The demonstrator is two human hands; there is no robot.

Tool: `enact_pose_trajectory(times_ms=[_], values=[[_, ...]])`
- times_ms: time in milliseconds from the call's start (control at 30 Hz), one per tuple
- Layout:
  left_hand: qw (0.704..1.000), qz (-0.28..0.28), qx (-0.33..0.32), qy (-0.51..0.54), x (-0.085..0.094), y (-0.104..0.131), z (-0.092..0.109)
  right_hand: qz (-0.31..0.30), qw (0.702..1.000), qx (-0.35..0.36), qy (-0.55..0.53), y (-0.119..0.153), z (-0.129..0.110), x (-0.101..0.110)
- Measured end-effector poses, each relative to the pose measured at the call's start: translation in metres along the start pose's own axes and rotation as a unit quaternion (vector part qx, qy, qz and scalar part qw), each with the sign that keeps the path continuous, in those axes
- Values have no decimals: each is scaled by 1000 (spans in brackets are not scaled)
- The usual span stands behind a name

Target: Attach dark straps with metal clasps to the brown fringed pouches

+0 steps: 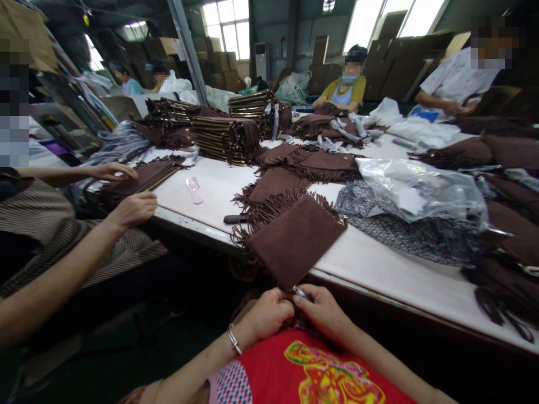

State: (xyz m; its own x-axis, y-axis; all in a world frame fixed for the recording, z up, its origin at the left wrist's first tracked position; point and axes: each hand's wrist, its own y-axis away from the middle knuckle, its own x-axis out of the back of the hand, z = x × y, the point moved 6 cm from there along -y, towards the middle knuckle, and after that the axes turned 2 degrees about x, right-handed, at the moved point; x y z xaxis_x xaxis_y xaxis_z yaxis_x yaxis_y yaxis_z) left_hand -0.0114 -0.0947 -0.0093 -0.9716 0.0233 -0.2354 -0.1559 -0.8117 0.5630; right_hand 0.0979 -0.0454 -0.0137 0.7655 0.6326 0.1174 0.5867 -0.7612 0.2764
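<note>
Here, a flat, dark-brown, matte pouch (297, 244), fringed along its far edge, overhangs the table (219, 188), corner towards me. My right hand (323, 310) pinches a small shiny tab (301, 293) there; my left hand (272, 312) curls alongside, grip unclear.

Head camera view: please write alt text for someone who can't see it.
A person's left hand and right hand are closed at the near corner of a brown fringed pouch overhanging a white table. Beyond lie stacked pouches and a pale comb. Another person is at left.
</note>
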Motion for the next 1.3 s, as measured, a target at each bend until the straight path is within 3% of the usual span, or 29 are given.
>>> enact_pose_trajectory(times_ms=[167, 333, 467, 600, 667, 800, 900, 1033, 1167, 1233, 1300], values=[[999, 47, -7, -23, 12, -2, -8, 25, 999, -26, -38, 2, 8, -2], [994, 74, 23, 73, 18, -5, -20, 37, 983, -101, -147, 5, 19, -5], [975, 117, 47, 182, 20, -1, -19, 13, 944, -163, -285, 4, 22, -11], [954, 235, -32, 181, 40, 6, -4, -50, 885, -194, -420, 5, 21, -21], [947, 261, -78, 169, 48, 7, 6, -69, 872, -174, -452, 4, 18, -23], [959, 205, -89, 175, 45, -3, 22, -75, 888, -96, -443, 0, 10, -20], [968, 141, -71, 195, 33, -12, 31, -87, 901, -75, -418, -1, 3, -20], [975, 32, -15, 222, 15, -19, 39, -83, 909, -59, -405, 1, 0, -14], [966, -21, 55, 252, 3, -21, 48, -89, 924, -28, -370, 3, 1, 5], [965, -47, 38, 256, -6, -21, 65, -81, 922, -9, -378, 5, -3, 21], [963, -63, -21, 261, -17, -20, 91, -54, 909, 20, -413, 6, -15, 38]])
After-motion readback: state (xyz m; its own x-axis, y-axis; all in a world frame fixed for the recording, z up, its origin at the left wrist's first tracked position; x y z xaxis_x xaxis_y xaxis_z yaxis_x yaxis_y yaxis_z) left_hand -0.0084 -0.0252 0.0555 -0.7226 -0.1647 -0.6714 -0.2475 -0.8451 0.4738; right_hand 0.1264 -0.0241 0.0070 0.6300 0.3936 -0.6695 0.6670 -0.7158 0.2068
